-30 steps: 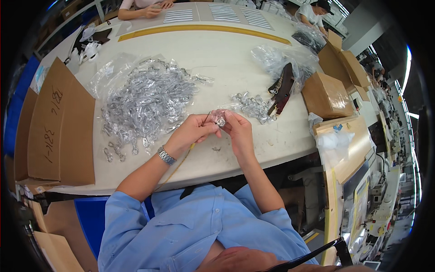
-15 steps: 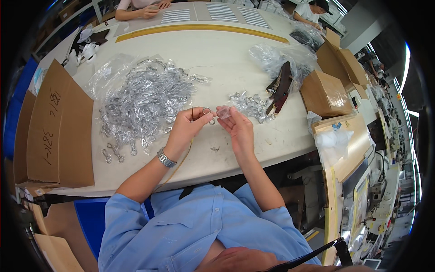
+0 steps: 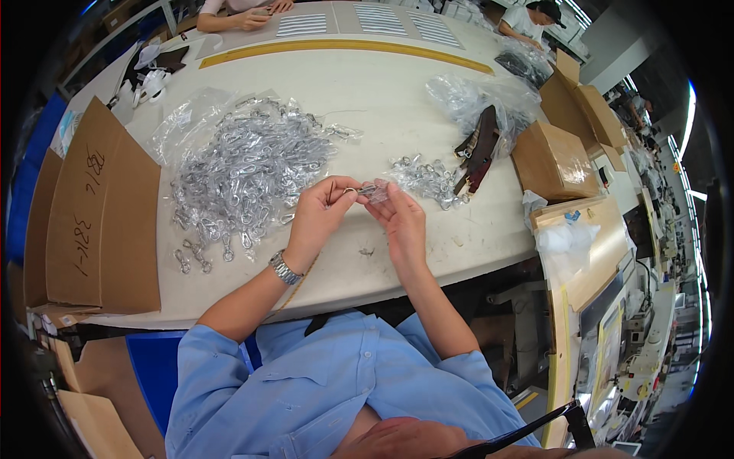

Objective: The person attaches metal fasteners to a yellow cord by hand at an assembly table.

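Note:
In front of me, above the table, my left hand (image 3: 321, 210) pinches the ring end of a silver metal snap hook (image 3: 364, 190). A small clear plastic bag (image 3: 378, 188) is held between the thumb and fingers of my right hand (image 3: 404, 218). The hook's far end lies at or inside the bag; which of these I cannot tell. On the left spreads a large pile of snap hooks in clear bags (image 3: 252, 164). Close beyond my right hand lies a smaller heap of bagged snap hooks (image 3: 428, 180).
An open cardboard box (image 3: 99, 222) stands at the left edge, and more cardboard boxes (image 3: 554, 161) at the right. Dark brown straps (image 3: 478, 153) lie by crumpled plastic (image 3: 474, 96). A yellow strip (image 3: 344, 46) crosses the table's far part. Two people work beyond.
My hands have come closer together. The snap hook, earlier apart from the bag with its ring upright, now points right and meets the bag in my right hand.

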### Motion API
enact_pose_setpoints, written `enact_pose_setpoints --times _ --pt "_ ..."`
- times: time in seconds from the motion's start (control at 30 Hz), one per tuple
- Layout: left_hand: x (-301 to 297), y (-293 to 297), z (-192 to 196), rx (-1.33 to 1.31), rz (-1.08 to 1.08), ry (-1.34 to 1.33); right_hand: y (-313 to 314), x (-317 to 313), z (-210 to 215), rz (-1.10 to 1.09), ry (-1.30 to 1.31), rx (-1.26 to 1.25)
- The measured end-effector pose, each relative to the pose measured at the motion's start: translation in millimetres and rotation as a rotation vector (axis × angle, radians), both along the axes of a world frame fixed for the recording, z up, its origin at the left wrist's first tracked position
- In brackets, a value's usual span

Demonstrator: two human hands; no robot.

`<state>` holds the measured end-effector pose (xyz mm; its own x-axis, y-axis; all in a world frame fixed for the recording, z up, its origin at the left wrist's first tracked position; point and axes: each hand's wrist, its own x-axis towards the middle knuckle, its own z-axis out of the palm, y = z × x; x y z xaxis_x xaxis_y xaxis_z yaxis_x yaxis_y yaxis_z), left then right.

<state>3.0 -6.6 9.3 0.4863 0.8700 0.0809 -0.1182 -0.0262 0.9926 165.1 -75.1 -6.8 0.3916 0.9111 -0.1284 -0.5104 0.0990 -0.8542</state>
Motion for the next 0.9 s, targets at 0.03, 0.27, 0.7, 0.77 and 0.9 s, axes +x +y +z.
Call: enact_pose_setpoints --times 0.03,0.27,0.7,0.77,0.9 --pt "1 -2 0 0.006 -0.013 -0.023 0 -1 -1 0.012 0.018 0.016" --pt "6 0 -14 0.125 -0.035 0.098 -1 -12 6 -0.03 0.057 0.004" --pt "-10 16 -8 -0.2 -0.319 -0.042 -9 -6 -4 0.111 -0.002 0.048" --pt "-15 24 -11 -0.314 -0.372 -0.129 -11 -7 11 0.094 0.014 0.006" --pt "-10 30 -13 -0.331 -0.418 -0.083 -10 19 -3 0.372 -0.052 -0.046"
